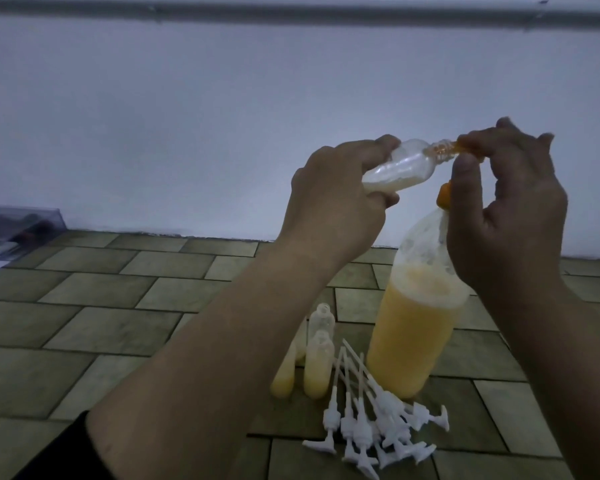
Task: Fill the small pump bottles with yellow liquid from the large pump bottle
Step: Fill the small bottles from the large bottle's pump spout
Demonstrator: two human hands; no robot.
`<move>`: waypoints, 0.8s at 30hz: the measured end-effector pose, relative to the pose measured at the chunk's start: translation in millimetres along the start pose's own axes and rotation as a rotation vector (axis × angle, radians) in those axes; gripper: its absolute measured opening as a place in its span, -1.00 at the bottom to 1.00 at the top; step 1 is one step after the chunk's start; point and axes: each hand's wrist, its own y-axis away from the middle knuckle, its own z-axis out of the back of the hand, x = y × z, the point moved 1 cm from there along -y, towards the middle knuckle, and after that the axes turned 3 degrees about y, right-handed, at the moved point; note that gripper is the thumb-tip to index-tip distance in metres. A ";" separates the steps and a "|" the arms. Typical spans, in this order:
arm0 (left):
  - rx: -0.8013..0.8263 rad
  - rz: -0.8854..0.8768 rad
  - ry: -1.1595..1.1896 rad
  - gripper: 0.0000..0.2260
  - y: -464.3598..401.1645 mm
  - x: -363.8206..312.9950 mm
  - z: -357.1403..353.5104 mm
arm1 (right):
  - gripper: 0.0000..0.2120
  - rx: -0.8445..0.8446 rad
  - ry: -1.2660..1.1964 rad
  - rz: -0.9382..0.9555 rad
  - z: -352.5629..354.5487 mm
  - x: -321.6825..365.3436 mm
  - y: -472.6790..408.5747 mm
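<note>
My left hand (340, 188) grips a small bottle (399, 168) round its belly, tilted nearly flat in the air, neck against the orange nozzle (465, 148) my right hand (506, 206) pinches on the big bottle (416, 327). The small one looks light and thin-walled, probably slick if wet, so I'd hold mid-body without squeezing. The pump head is mostly hidden behind my right hand. More small bottles (317, 362) and loose pumps (378, 420) sit on the tiled surface (118, 306).
</note>
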 end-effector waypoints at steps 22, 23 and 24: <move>0.002 -0.026 -0.037 -0.55 5.3 9.2 -11.7 | -0.62 0.010 0.037 -0.001 -7.3 -9.1 12.8; 0.008 -0.026 -0.040 -0.55 6.0 8.9 -11.4 | -0.61 0.021 0.036 -0.004 -7.5 -10.1 13.5; 0.011 -0.023 -0.045 -0.56 6.5 8.6 -10.5 | -0.61 0.035 0.037 -0.005 -7.6 -10.5 13.7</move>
